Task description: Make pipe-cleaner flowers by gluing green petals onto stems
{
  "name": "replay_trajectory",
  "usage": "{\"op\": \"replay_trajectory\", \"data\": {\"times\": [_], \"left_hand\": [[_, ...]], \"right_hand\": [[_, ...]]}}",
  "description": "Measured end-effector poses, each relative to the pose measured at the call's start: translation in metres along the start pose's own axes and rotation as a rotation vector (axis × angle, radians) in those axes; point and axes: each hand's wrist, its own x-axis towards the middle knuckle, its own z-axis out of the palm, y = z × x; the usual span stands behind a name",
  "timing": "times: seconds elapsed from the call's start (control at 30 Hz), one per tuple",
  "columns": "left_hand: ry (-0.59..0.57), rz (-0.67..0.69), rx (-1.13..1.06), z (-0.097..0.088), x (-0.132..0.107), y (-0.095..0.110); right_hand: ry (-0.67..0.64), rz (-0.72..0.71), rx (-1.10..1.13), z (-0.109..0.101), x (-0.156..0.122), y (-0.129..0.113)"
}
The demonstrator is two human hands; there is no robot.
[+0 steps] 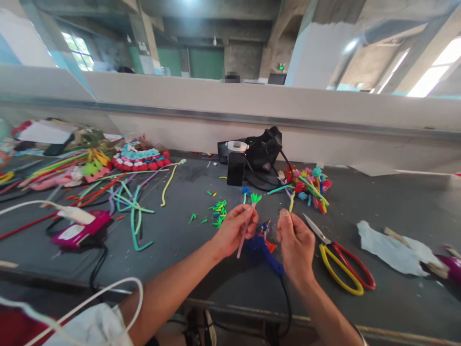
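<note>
My left hand [236,228] is closed in a pinch on a pink pipe-cleaner stem [242,242] topped by a green tuft [255,198]. Just behind it shows a blue tuft [245,191] on a pale stem; whether the hand touches it I cannot tell. My right hand [296,240] is closed, thumb over curled fingers. A short yellow stem [292,199] shows right at its thumb, but whether it is gripped is unclear. Between the hands lies a blue glue gun [268,254], partly hidden. Small green pieces [219,211] are scattered left of my left hand.
Scissors [342,262] with red and yellow handles lie right of my right hand. Farther back are a phone [236,169], a black bag [266,151] and a flower bundle [311,187]. Pipe cleaners [135,216], a magenta device [82,230] and cables occupy the left; a crumpled sheet [387,250] lies right.
</note>
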Motion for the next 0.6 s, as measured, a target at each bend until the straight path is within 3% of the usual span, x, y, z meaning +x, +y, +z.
{"op": "replay_trajectory", "data": {"times": [0.1,0.33,0.6], "left_hand": [[0.032,-0.001,-0.003,-0.0002,0.001,0.0005],[0.061,-0.007,0.051,0.0019,0.0003,0.0006],[0.05,-0.018,0.069,0.0054,-0.0016,0.001]], "right_hand": [[0.009,-0.03,-0.048,-0.0027,0.0029,0.0031],[-0.148,-0.017,-0.028,-0.0025,0.0034,0.0089],[-0.138,0.079,0.064,-0.0036,0.0041,0.0007]]}}
